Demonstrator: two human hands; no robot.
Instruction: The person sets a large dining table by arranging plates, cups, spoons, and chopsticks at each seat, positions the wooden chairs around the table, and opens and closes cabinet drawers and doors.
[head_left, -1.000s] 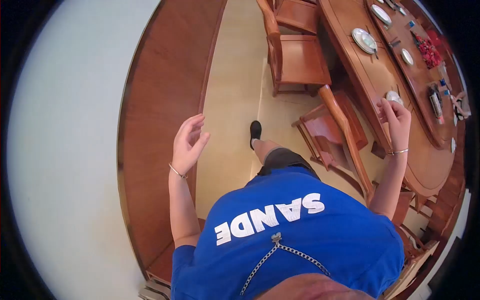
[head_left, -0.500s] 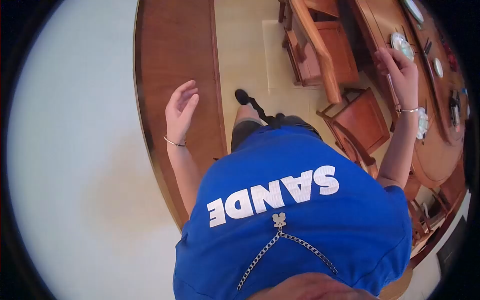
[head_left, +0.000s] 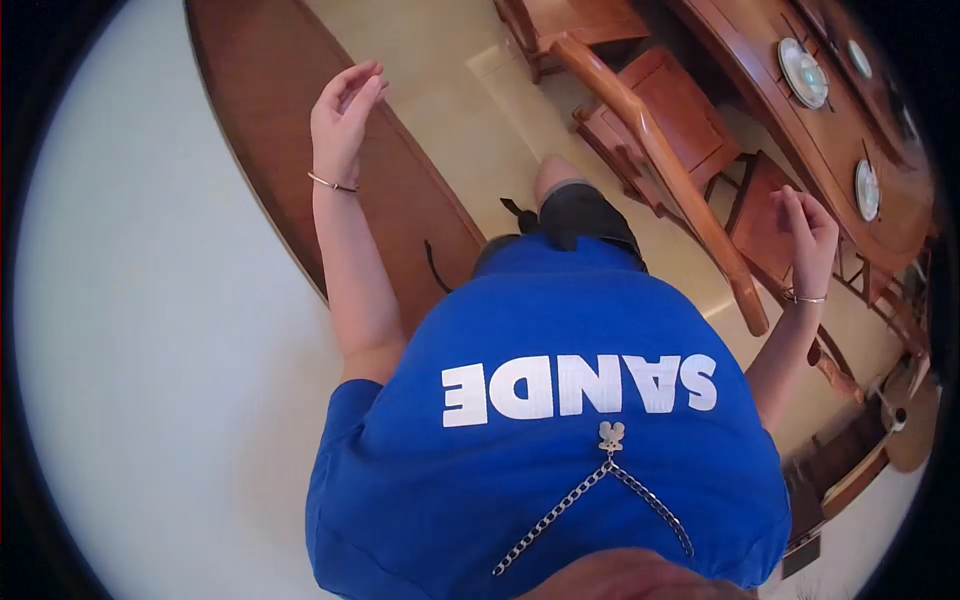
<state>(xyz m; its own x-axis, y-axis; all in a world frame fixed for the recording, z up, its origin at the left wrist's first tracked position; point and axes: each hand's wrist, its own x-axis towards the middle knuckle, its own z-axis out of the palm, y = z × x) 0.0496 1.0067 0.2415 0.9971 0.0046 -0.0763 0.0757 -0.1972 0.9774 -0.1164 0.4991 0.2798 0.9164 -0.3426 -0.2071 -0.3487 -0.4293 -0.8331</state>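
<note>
The left hand (head_left: 340, 118) holds nothing; its fingers are softly bent and not closed, with the thumb near their tips. Behind it in the view is a long brown wooden panel (head_left: 262, 95). The right hand (head_left: 812, 225) is also free of any object, its fingers loosely curled and apart. Past its fingertips shows a wooden chair (head_left: 757, 232), and another chair (head_left: 680, 112) stands ahead and to its left. Ahead of this hand, a plate (head_left: 867, 190) rests on the wooden surface (head_left: 838, 140).
</note>
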